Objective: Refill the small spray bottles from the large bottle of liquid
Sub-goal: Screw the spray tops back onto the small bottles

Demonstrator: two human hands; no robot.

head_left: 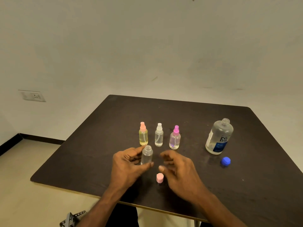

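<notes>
The large bottle (219,136), standing at three o'clock on the table (188,112), bears "renu" in dark letters, split as "re-" above "nu". The blue label panel beneath has print too small to read.

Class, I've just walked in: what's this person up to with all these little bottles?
A person is refilling small spray bottles. The left hand holds an uncapped small bottle upright on the table; its pink cap lies near the empty right hand. Three capped spray bottles stand behind. The large bottle stands open at the right, beside its blue cap.
</notes>
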